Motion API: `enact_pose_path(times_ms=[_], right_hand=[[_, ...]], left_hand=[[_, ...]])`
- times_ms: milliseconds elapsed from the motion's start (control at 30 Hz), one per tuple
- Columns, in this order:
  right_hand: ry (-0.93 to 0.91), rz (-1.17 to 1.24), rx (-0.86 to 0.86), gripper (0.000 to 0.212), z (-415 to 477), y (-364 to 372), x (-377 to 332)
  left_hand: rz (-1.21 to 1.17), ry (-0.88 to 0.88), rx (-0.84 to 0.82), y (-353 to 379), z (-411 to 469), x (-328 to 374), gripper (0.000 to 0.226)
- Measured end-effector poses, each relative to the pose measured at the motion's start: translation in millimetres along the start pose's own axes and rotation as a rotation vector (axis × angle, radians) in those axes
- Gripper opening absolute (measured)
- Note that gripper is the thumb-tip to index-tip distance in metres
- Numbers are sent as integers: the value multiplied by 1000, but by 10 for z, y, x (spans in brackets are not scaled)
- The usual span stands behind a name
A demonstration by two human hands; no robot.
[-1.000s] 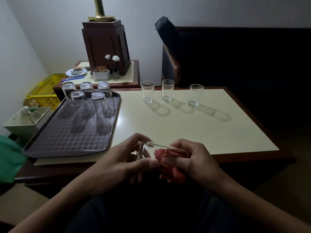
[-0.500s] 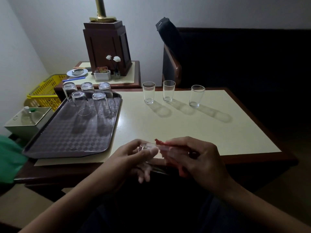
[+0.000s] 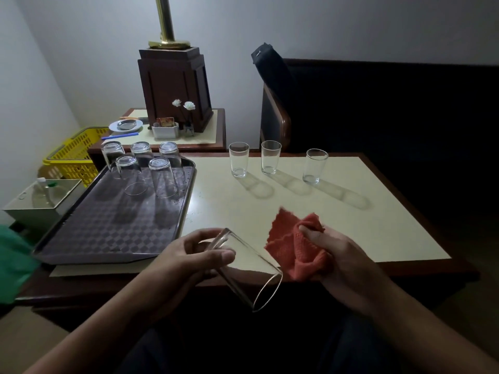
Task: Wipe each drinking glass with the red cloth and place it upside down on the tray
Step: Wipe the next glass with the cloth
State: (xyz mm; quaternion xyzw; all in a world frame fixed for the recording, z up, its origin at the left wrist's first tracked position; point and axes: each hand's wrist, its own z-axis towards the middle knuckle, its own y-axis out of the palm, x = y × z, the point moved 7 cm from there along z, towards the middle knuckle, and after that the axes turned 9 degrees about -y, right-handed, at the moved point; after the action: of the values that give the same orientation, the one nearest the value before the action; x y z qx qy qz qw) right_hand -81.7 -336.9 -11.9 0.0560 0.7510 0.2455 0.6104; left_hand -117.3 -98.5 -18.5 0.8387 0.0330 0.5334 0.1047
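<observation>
Cream table (image 3: 297, 211), lower centre: left hand (image 3: 183, 255) curls its fingers round a tilted glass (image 3: 243, 268), mouth lower right; right hand (image 3: 343, 255) pinches the red cloth (image 3: 294, 247) just beside it. Best upend the glass fully before lowering onto the tray (image 3: 108, 233) at left.

No text, label, brand, number or sign can be read. The only printed matter in view is on the orange-and-red packets (image 3: 165, 122) standing in the white holder (image 3: 164, 132) on the side table (image 3: 213, 130), and that print is too small and blurred to make out.
</observation>
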Motion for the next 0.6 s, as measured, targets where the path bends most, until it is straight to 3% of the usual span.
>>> enact_pose_path(times_ms=[167, 267, 400, 500, 600], right_hand=[[24, 8, -50, 38, -142, 368, 374], [-136, -282, -76, 28, -308, 572, 505], [-252, -470, -22, 42, -296, 494, 509], [-229, -407, 80, 45, -154, 362, 420], [-162, -164, 137, 44, -12, 200, 251]], left_hand=[[-381, -56, 2, 279, 41, -179, 62], [-298, -138, -8, 449, 4, -363, 59], [-242, -203, -218, 636, -107, -386, 51], [-84, -148, -418, 756, -163, -322, 58], [102, -159, -411, 741, -175, -318, 74]])
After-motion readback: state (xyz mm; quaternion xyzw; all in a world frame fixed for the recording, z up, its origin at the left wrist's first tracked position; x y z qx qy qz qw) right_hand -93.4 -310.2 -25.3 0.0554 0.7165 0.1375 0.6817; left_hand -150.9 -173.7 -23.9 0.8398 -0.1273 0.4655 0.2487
